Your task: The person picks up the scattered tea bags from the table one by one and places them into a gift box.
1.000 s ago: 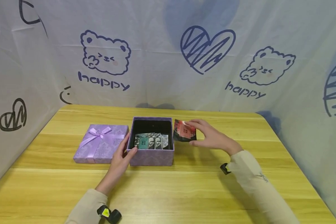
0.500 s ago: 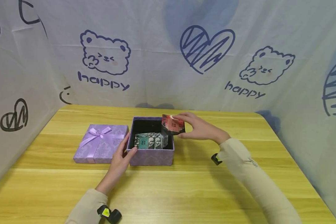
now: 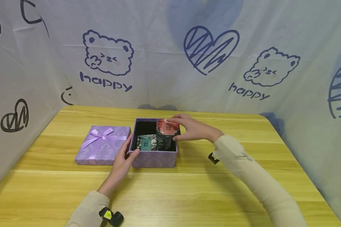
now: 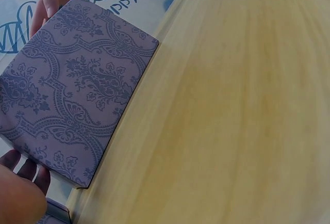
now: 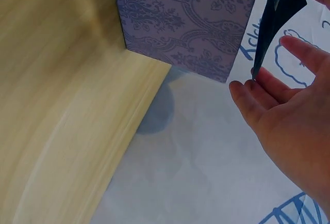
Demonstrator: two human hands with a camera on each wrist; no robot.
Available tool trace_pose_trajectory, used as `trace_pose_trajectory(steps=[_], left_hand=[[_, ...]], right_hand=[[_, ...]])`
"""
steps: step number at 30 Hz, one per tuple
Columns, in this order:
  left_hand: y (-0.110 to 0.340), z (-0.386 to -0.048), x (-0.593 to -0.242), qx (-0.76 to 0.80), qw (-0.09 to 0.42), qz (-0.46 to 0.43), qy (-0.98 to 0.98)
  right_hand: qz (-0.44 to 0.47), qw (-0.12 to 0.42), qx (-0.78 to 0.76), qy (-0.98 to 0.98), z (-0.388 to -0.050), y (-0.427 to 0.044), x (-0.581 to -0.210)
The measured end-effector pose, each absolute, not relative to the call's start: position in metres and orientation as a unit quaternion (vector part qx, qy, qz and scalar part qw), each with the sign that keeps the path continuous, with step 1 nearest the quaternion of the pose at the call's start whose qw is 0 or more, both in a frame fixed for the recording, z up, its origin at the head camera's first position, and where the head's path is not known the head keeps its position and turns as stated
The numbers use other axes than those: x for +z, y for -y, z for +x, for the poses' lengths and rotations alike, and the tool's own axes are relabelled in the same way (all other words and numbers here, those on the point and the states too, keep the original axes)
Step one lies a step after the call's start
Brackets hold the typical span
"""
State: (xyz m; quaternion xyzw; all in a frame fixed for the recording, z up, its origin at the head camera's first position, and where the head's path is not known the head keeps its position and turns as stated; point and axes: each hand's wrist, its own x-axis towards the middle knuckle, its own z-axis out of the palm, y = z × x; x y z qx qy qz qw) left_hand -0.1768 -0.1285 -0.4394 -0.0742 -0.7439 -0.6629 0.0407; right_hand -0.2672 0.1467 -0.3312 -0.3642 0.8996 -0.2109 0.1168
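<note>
A purple patterned gift box (image 3: 153, 160) stands uncovered, its inside black. My left hand (image 3: 120, 164) rests against its left side, thumb at the front left corner; in the left wrist view the fingertips (image 4: 27, 168) touch the side wall. My right hand (image 3: 196, 128) pinches a red and black sachet (image 3: 168, 128) over the right half of the box. In the right wrist view this sachet (image 5: 278, 15) appears edge-on between thumb and fingers. A green-labelled floral sachet (image 3: 146, 144) lies inside at the front left; those to its right are partly covered.
Left of the box lies its purple lid (image 3: 102, 145) with a ribbon bow, close beside my left hand. The wooden table (image 3: 170, 195) reaches back to a white cloth wall (image 3: 159, 63) with drawn bears and hearts.
My right hand has carried the red and black sachet leftward, from beside the box to over its right half. The left hand keeps its place on the box.
</note>
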Motion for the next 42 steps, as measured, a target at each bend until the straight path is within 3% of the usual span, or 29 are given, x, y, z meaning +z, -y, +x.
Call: trace_pose_trajectory(steps=[15,42], left_hand=[[0.129,-0.177,-0.441,-0.664,0.044,-0.078,0.742],[0.129,-0.177,-0.442,-0.663,0.049,-0.080,0.743]], right_hand=[[-0.371,0.153,-0.196,-0.895,-0.268,-0.131,-0.333],[-0.393,0.163,-0.191,-0.884,-0.266,-0.114,-0.338]])
